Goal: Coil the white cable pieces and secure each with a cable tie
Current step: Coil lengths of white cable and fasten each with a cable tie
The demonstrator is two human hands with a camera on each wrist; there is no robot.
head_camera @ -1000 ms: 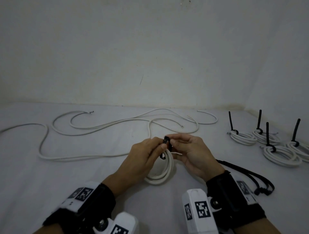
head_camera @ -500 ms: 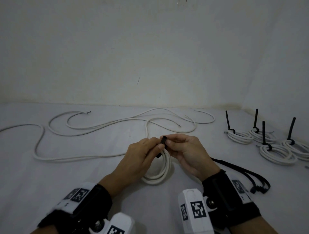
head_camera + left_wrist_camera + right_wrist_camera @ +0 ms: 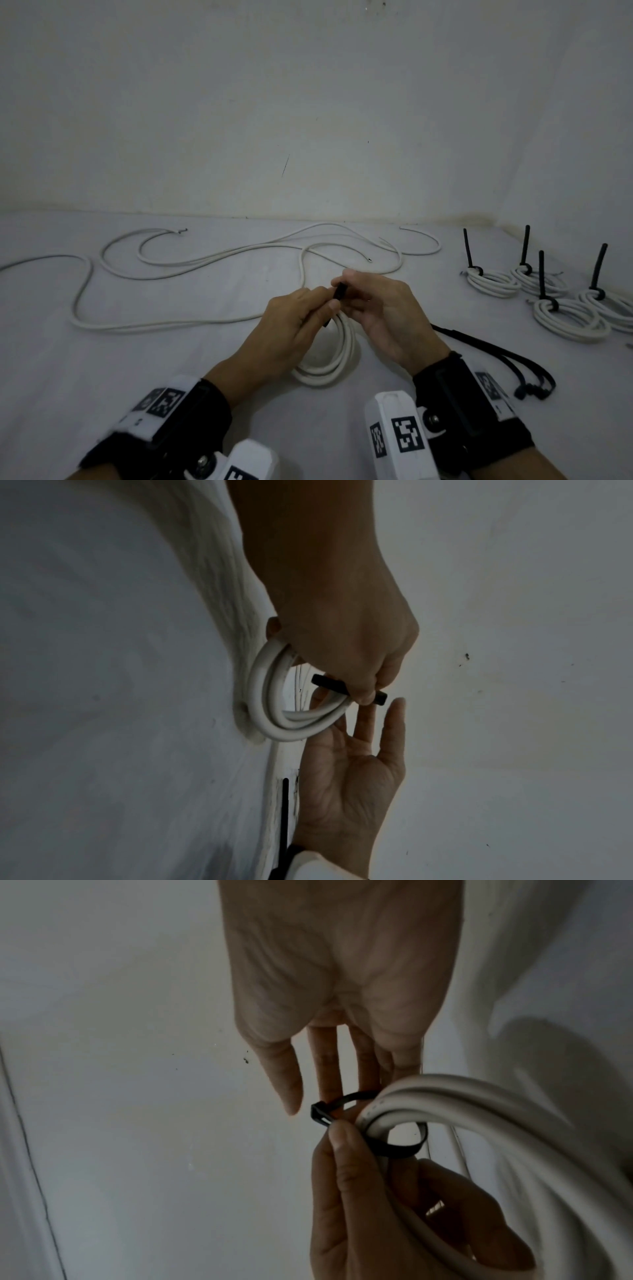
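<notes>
White coiled cable (image 3: pixel 337 356), black cable tie (image 3: pixel 339 292), black wristbands (image 3: pixel 455 404) bearing black-and-white square-patterned markers (image 3: pixel 407 433).
</notes>
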